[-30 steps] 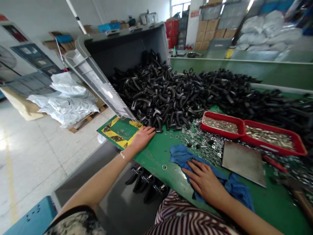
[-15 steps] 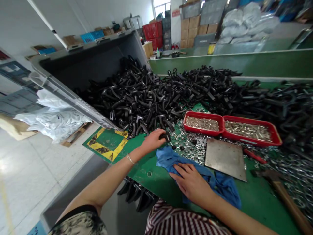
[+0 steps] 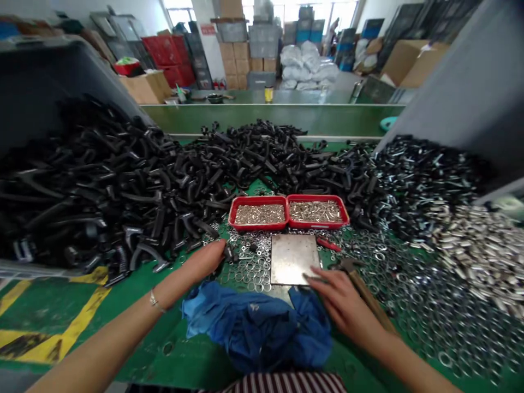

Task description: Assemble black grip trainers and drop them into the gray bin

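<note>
My left hand [image 3: 202,261] lies on the green table [image 3: 135,322] with its fingers close together, pinching a small black plastic part [image 3: 227,254] at the edge of the loose washers [image 3: 254,270]. With fingers stretched out, my right hand [image 3: 339,300] touches the lower right corner of a square metal plate [image 3: 295,259]. A crumpled blue cloth [image 3: 257,325] sits between my forearms. A hammer [image 3: 360,284] lies just right of my right hand.
Two red trays [image 3: 257,198] [image 3: 346,215] of small metal pieces stand behind the plate. A big heap of black curved parts [image 3: 123,191] spills from a grey bin [image 3: 36,71] on the left. Silver bolts [image 3: 470,245] pile up at the right. A red-handled tool [image 3: 327,244] lies by the plate.
The view swung right. My left hand picked up a black part and carried it toward the washers. My right hand left the blue cloth for the plate's corner. The cloth is now bunched.
</note>
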Motion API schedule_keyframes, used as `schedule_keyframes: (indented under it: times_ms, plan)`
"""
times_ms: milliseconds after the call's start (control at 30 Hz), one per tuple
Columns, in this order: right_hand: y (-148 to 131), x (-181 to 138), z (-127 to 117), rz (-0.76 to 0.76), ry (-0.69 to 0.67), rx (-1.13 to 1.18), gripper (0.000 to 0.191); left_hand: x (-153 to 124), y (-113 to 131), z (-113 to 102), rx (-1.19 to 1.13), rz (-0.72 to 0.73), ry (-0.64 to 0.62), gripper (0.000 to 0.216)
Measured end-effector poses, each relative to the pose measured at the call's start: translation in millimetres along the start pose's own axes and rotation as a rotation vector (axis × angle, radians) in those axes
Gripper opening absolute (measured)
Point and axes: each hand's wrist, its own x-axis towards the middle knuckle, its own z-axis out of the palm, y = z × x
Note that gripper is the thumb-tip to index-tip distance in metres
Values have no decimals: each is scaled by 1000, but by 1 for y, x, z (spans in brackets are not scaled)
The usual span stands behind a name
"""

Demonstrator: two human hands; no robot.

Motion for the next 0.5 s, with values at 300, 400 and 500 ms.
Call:
schedule_keyframes:
  times_ms: [300,400,500]
  plan:
    - [228,-67,-86,617,448,-470,33,-1,-15,16,90,-10,-33,28]
    - [258,-91,-114,784,421,-575,24,-1,-17,22,77,-21,-25,25]
    - [269,-101,-129,817,280,-549,21,-10,-4,15,102,-78,-12,25]
